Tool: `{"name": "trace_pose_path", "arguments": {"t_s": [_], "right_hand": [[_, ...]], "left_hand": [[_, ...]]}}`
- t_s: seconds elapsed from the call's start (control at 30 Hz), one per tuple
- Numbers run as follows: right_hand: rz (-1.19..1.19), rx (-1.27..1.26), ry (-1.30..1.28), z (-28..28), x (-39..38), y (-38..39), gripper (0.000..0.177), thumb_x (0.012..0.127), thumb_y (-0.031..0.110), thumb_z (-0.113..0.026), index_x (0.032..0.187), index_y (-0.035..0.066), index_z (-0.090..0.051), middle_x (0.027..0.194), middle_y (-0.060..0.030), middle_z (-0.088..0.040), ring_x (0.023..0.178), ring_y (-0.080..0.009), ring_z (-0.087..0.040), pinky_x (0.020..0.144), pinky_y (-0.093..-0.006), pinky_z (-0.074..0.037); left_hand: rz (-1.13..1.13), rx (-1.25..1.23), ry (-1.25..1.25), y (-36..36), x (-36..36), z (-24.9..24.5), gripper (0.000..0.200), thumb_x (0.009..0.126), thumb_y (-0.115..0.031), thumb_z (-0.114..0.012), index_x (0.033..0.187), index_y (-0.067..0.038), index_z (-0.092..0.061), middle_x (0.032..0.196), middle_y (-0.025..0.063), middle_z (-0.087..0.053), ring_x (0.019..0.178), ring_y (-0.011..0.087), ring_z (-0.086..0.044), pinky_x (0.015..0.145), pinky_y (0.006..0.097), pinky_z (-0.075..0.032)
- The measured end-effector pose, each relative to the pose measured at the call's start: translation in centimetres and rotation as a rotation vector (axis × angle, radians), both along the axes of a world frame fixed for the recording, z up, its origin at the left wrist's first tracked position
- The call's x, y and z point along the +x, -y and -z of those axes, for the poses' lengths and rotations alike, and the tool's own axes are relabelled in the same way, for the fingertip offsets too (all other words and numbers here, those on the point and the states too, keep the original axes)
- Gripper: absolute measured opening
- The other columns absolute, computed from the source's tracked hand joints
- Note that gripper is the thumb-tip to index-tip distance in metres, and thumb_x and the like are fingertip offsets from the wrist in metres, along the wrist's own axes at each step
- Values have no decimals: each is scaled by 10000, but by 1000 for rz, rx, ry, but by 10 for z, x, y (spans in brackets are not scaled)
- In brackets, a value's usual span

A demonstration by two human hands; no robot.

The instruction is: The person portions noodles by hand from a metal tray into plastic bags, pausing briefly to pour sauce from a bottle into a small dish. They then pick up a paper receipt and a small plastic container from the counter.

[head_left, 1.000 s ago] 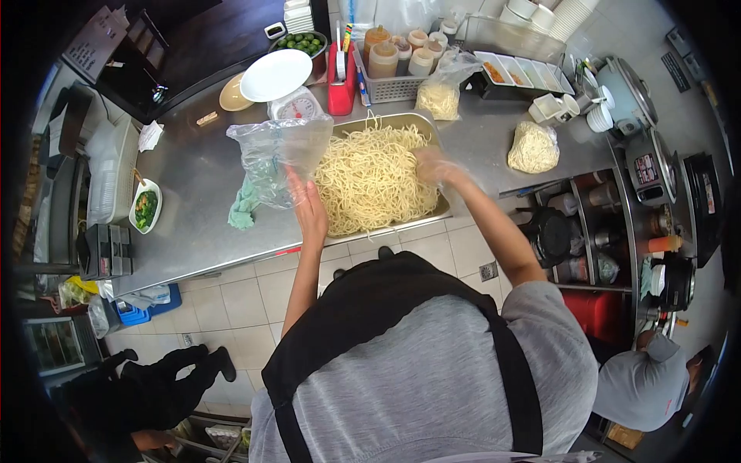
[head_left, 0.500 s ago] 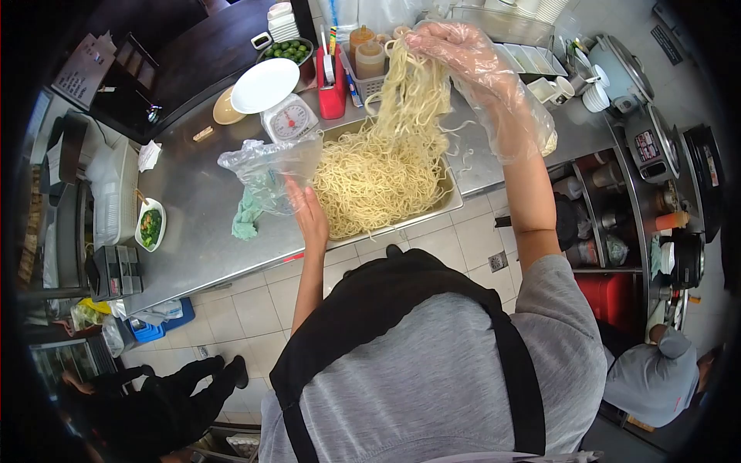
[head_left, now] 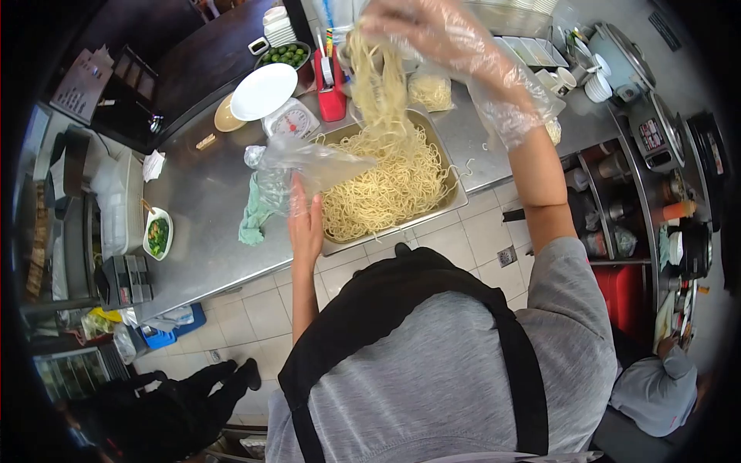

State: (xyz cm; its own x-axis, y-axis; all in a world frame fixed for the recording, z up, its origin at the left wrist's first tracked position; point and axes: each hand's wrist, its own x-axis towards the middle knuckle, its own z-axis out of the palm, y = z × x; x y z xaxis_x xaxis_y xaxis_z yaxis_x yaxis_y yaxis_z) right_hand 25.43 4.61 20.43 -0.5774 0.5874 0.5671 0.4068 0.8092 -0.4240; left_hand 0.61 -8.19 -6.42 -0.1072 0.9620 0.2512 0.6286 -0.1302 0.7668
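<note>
In a clear plastic glove, my right hand (head_left: 428,35) is closed around a hanging bunch of noodles (head_left: 380,85), lifted above a metal tray (head_left: 461,193). The bunch's lower strands hang down to the loose noodles (head_left: 386,189) heaped in that tray. At the tray's left side, my bare left hand (head_left: 306,224) grips a clear plastic bag (head_left: 289,166), whose loose end stretches right over the tray's edge. The bag partly covers my left fingers. Beneath the bag lies a green cloth (head_left: 253,216) on the steel counter.
Behind the tray stand a kitchen scale (head_left: 293,122) bearing a white plate (head_left: 264,91), a red tape dispenser (head_left: 332,100) and a bag of noodles (head_left: 431,91). A bowl of greens (head_left: 158,234) sits at left. Two other people (head_left: 166,417) are at the lower left and lower right.
My right hand has moved left with the noodles, towards the bag. The bag's loose end now extends right over the tray. The bag of noodles behind the tray has come into view.
</note>
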Motion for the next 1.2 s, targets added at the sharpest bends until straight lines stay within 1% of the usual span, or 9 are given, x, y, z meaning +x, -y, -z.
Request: {"name": "trace_pose_path", "arguments": {"t_s": [0.07, 0.2, 0.33, 0.37, 0.57, 0.7, 0.9, 1.1, 1.2], "right_hand": [[124, -141, -217, -7, -1, 4, 223, 859, 204, -587, 778, -4, -573, 695, -91, -560, 671, -143, -533, 637, -310, -433], [-7, 150, 137, 5, 0, -7, 188, 865, 168, -564, 824, -14, -581, 755, -123, -592, 680, -174, -565, 613, -314, -442], [181, -235, 18, 20, 3, -10, 150, 851, 193, -619, 855, 47, -654, 801, -37, -638, 725, -117, -599, 677, -268, -498], [114, -322, 59, 30, 7, -8, 135, 834, 191, -600, 797, 63, -623, 707, -56, -609, 652, -89, -564, 594, -274, -476], [42, -269, 124, 103, 42, 6, 392, 793, 183, -548, 1173, 83, -552, 1202, -109, -554, 1086, -293, -529, 956, -375, -392], [563, -528, 790, 191, 109, -8, 443, 767, 158, -551, 1210, 153, -539, 1201, -103, -551, 1106, -286, -509, 950, -358, -405], [452, -638, 280, 334, 145, 62, 294, 697, 59, -636, 990, 75, -612, 1143, -146, -543, 1016, -286, -545, 867, -357, -442], [626, -826, -392, 310, 153, 57, 88, 769, 81, -632, 827, 15, -639, 684, -44, -636, 603, -114, -595, 580, -261, -485], [432, -807, -420, 241, 135, 43, 109, 754, 65, -644, 853, 19, -652, 762, -67, -649, 679, -126, -608, 624, -270, -493]], "left_hand": [[34, -72, -51, 8, -6, -22, 568, 942, -285, -430, 1396, 4, -250, 1424, 204, -298, 1314, 334, -299, 1064, 372, -241], [-5, -119, -107, 17, -17, -46, 580, 915, -263, -506, 1378, 11, -290, 1408, 193, -336, 1303, 322, -325, 1051, 363, -267], [-106, -82, 37, 24, -32, -60, 585, 886, -203, -568, 1364, 22, -315, 1394, 188, -364, 1301, 297, -339, 1021, 356, -318], [-118, 73, -169, 23, -49, -44, 592, 892, -163, -570, 1396, -30, -290, 1418, 130, -353, 1068, 164, -511, 828, 261, -423], [-382, 58, 261, 45, -61, -67, 661, 874, -125, -589, 1410, -6, -220, 1398, 195, -344, 1101, 181, -481, 849, 281, -434], [-468, 229, 249, 53, -80, -38, 741, 881, -159, -586, 1424, 16, -113, 1438, 239, -219, 1013, 188, -505, 807, 290, -442], [-660, 173, -20, 50, -95, 16, 819, 875, -257, -588, 1393, 95, -61, 1453, 287, -104, 1342, 327, -189, 1063, 371, -231], [-738, 215, 8, 14, -113, 80, 864, 873, -339, -572, 1385, 111, -41, 1460, 286, -54, 1375, 350, -76, 1116, 385, -85], [-732, 260, -78, 4, -106, 93, 874, 866, -356, -570, 1389, 102, -39, 1461, 286, -45, 1372, 369, -61, 1117, 408, -70]]}}
